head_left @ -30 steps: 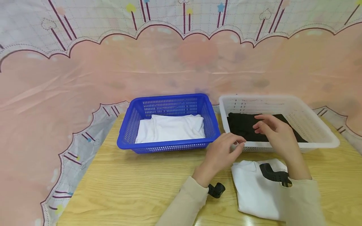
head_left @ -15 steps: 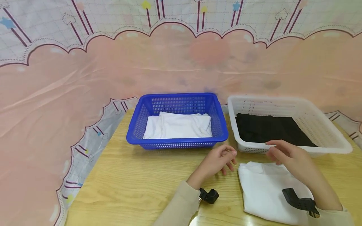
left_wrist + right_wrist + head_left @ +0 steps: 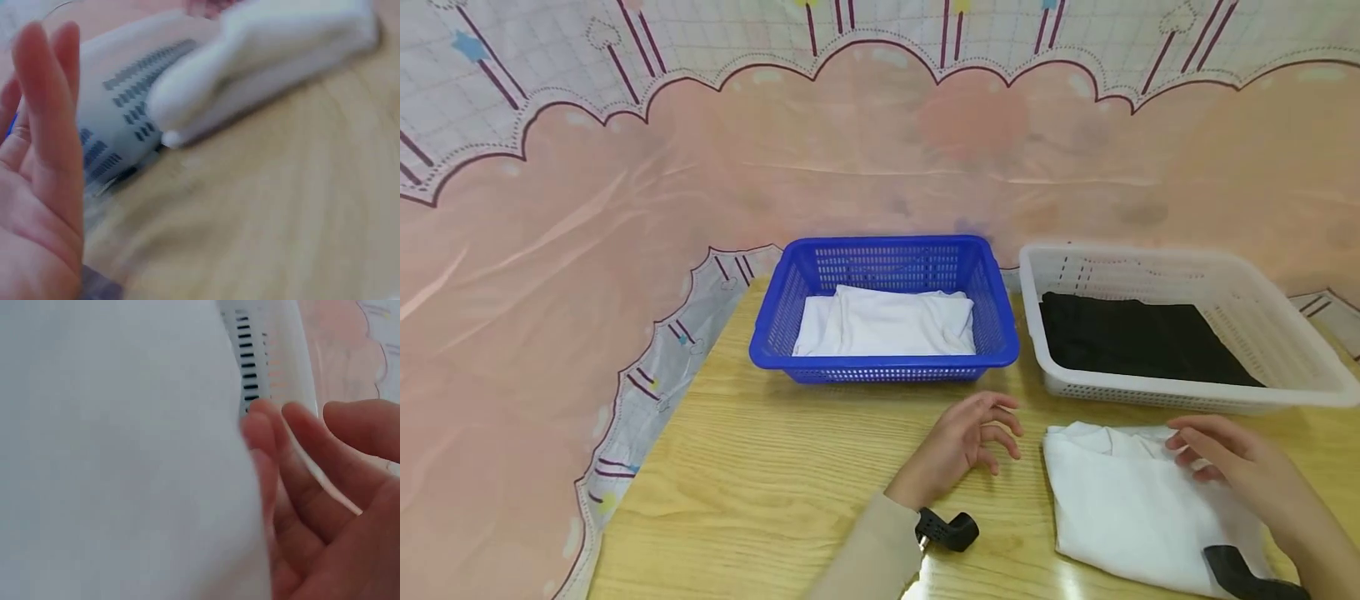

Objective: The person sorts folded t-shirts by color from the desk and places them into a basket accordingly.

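Note:
A folded white cloth (image 3: 1135,508) lies on the wooden table at the right, in front of the white basket; its exact kind of garment does not show. My right hand (image 3: 1247,467) hovers over or beside its right part with fingers loosely bent. In the right wrist view the fingers (image 3: 300,487) are at the cloth's edge, and none of them clearly grips it. My left hand (image 3: 958,442) is above the table, left of the cloth and apart from it, fingers spread and relaxed. The left wrist view shows that palm (image 3: 37,231) bare and the cloth blurred.
A blue basket (image 3: 883,362) with folded white cloth (image 3: 895,323) stands at the back. To its right a white basket (image 3: 1195,392) holds folded black cloth (image 3: 1142,340). A patterned curtain (image 3: 820,183) hangs behind the wooden table (image 3: 760,483).
My right hand has come back from over the white basket to the folded white cloth. The left hand has drawn back from beside the baskets and its fingers have spread. The head view has shifted.

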Available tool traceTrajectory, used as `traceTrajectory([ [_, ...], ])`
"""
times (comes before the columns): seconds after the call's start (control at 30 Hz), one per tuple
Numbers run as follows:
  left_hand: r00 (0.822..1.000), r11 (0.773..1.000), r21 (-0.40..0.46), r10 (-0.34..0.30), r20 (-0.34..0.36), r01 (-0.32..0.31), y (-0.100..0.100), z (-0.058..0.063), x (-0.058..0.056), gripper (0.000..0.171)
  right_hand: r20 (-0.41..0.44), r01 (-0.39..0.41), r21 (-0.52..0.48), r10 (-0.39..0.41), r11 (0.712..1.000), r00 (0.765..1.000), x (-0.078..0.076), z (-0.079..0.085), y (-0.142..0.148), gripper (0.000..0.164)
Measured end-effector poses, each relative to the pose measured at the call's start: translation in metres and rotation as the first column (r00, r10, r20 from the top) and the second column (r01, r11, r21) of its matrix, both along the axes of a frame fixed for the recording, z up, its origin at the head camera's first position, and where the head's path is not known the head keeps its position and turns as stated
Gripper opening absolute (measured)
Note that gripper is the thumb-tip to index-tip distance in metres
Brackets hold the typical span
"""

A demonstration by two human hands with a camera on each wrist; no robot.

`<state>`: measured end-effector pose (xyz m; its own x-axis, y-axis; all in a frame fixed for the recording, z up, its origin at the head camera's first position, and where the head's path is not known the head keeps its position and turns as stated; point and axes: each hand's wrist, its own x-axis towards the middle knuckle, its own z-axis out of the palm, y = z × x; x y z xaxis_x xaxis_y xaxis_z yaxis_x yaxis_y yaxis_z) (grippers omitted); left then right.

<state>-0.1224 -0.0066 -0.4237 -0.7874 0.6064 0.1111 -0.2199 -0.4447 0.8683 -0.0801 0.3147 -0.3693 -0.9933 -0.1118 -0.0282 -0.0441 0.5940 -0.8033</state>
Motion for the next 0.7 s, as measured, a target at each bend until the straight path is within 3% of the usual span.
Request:
traceTrajectory([
  [0.13,0.999,0.991,0.13,-0.03,0.04,0.025,-0.006,-0.004,-0.003,0.041,0.044,0.051,-0.219,-0.042,0.974,0.998,0.004,-0.016,0.012,0.021],
  [0.23,0.998,0.981,0.189,-0.047,0.044,0.038,-0.006,-0.006,-0.006,0.041,0.077,0.079,-0.27,-0.06,0.96,0.995,0.004,-0.023,0.019,0.024],
  [0.33,0.996,0.971,0.235,-0.054,0.075,0.034,-0.005,-0.008,-0.008,0.044,0.096,0.119,-0.124,-0.107,0.985,0.99,0.007,-0.028,0.027,0.037],
  [0.43,0.992,0.966,0.256,-0.055,0.109,0.026,-0.004,-0.009,-0.008,0.045,0.124,0.136,0.04,-0.14,0.99,0.982,0.01,-0.034,0.034,0.05],
  [0.7,0.993,0.994,0.095,-0.057,0.103,0.048,-0.003,-0.004,-0.006,0.053,0.361,0.05,0.179,-0.113,0.983,0.925,0.006,-0.029,0.039,0.075],
])
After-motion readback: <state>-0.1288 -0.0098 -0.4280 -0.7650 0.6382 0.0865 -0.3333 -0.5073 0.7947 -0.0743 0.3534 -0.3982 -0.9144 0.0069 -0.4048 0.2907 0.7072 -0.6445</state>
